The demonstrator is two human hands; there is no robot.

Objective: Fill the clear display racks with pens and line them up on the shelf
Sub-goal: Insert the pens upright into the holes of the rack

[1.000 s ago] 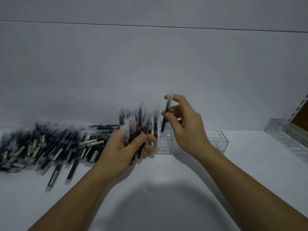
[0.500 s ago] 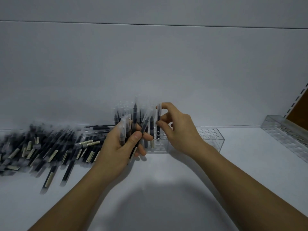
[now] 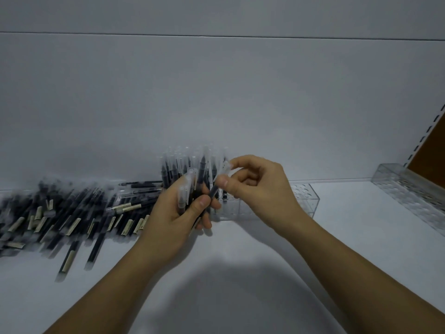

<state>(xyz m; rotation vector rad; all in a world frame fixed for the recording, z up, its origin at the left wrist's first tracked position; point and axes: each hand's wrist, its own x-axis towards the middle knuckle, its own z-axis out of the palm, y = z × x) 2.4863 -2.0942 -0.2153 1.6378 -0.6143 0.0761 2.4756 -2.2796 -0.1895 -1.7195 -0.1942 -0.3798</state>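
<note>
From the head view, my left hand (image 3: 178, 220) is clenched around a bundle of pens (image 3: 185, 189), caps up and fanned a little, my thumb pressed across the front of them. My right hand (image 3: 260, 189) pinches a single pen (image 3: 218, 183) between thumb and forefinger. It is tilted, its clear cap toward my right and its dark barrel running down into the bundle, so I judge I am drawing one pen out of the handful to seat it. The clear rack (image 3: 303, 198) stands on the shelf (image 3: 240, 273) just behind my hands, against the back wall. The holes at its right end are plainly empty, but my hands hide its left end, so I cannot tell how many pens stand there. The loose pile of pens (image 3: 72, 213) lies well to my left on the shelf, and a second clear rack (image 3: 409, 196) sits apart at the far right, with no pens that I can make out. This looks early in the filling. Next I would need to free this pen from the bundle, turn it upright, bring its lower end over an empty hole and lower it straight, without knocking the light rack.
</note>
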